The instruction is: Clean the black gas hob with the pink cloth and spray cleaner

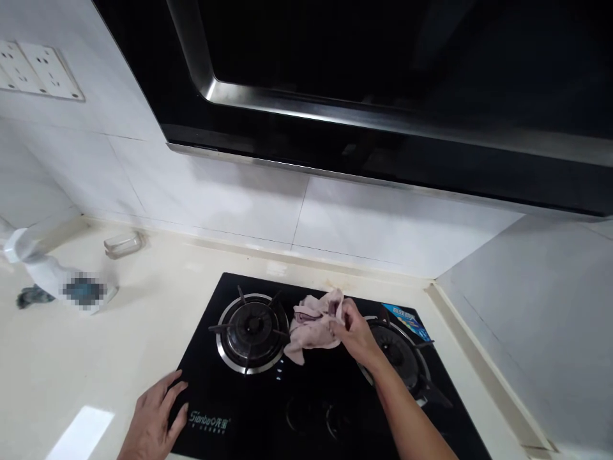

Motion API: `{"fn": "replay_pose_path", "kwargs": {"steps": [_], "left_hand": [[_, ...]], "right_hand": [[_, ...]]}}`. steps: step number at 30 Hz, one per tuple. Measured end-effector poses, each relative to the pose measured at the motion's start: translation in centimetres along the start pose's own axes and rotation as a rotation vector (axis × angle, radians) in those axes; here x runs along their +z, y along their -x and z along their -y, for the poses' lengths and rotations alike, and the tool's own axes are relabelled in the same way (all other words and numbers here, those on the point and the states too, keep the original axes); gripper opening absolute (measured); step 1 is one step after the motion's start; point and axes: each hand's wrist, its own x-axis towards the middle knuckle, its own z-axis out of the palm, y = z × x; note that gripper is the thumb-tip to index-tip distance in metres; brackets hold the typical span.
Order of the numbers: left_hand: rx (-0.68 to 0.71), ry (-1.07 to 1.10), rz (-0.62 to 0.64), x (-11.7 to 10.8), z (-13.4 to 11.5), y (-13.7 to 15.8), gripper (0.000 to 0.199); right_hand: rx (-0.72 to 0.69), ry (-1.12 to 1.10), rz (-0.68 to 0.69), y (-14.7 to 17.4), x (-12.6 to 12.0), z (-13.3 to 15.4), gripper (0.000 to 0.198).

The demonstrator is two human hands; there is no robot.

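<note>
A crumpled pinkish cloth point(311, 326) is gripped in my right hand point(355, 329), over the black glass gas stove point(282, 409) between its two burners. The cloth's lower edge hangs close to the left burner point(252, 332). My right wrist and forearm pass in front of the right burner point(397, 358), hiding part of it. At the stove's front left corner rests my left hand point(156, 415), fingers spread with their tips on the glass edge, holding nothing.
A black range hood point(383, 134) juts out above the stove. On the cream counter point(138, 319) to the left stand a white bottle point(57, 275), a dark crumpled item point(34, 296) and a clear dish point(123, 244). Wall sockets point(41, 69) are at upper left.
</note>
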Motion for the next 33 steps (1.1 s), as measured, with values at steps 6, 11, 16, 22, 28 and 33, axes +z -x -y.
{"fn": "replay_pose_path", "kwargs": {"steps": [6, 11, 16, 22, 28, 33], "left_hand": [[-0.016, 0.009, -0.003, 0.1, -0.1, 0.2, 0.028], [-0.030, 0.005, 0.014, 0.2, 0.1, 0.5, 0.028], [-0.020, 0.007, 0.000, 0.3, 0.4, 0.4, 0.029], [-0.015, -0.002, 0.010, 0.7, 0.9, 0.4, 0.031], [0.008, -0.009, -0.005, 0.8, 1.0, 0.4, 0.030], [0.017, -0.022, -0.020, 0.5, 0.8, 0.0, 0.030]], "right_hand": [[0.142, 0.581, 0.483, 3.9, -3.1, -3.8, 0.002], [0.023, 0.485, 0.282, 0.6, -3.2, -4.1, 0.037], [0.001, 0.598, 0.447, -3.6, 3.1, -4.5, 0.047], [0.124, 0.740, 0.498, -4.4, 2.6, -7.4, 0.044], [0.402, 0.839, 0.474, -5.9, -2.1, -9.3, 0.049], [0.587, 0.812, 0.431, -7.9, -2.3, -10.0, 0.065]]}}
